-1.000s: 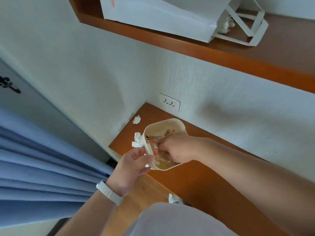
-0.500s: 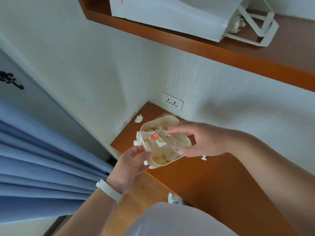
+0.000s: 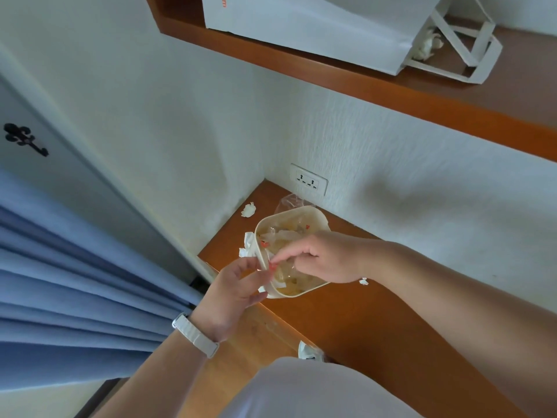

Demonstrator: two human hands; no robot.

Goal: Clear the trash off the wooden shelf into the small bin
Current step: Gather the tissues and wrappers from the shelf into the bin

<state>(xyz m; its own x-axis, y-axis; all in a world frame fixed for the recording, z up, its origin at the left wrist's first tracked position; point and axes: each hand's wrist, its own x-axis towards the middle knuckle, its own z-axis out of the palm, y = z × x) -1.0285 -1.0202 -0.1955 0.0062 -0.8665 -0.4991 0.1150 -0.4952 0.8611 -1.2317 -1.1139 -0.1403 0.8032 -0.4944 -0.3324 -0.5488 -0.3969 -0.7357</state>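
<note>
Small cream bin [image 3: 313,220] tipped toward the camera at the near edge of the lower wooden shelf [image 3: 376,321], stuffed with clear plastic wrappers [image 3: 289,236] and red-marked scraps. Pinched at its near rim by the left hand [image 3: 233,292], thumb and fingers closed on the rim, white watch strap [image 3: 196,334] on that wrist. Reaching in over the bin's far side, the right hand [image 3: 327,257], fingertips [image 3: 275,262] narrowed onto a bit of wrapper just inside that same rim. Crumpled white paper [image 3: 247,244] touching the bin's outer wall just beyond the left-hand grip. Farther past it, toward the corner, a small tissue wad [image 3: 249,210]. Tiny white scrap [image 3: 363,281] just under the right wrist. Wall socket [image 3: 308,182] behind the bin. Overhead, an upper shelf [image 3: 346,86] with a white paper bag [image 3: 316,28].
</note>
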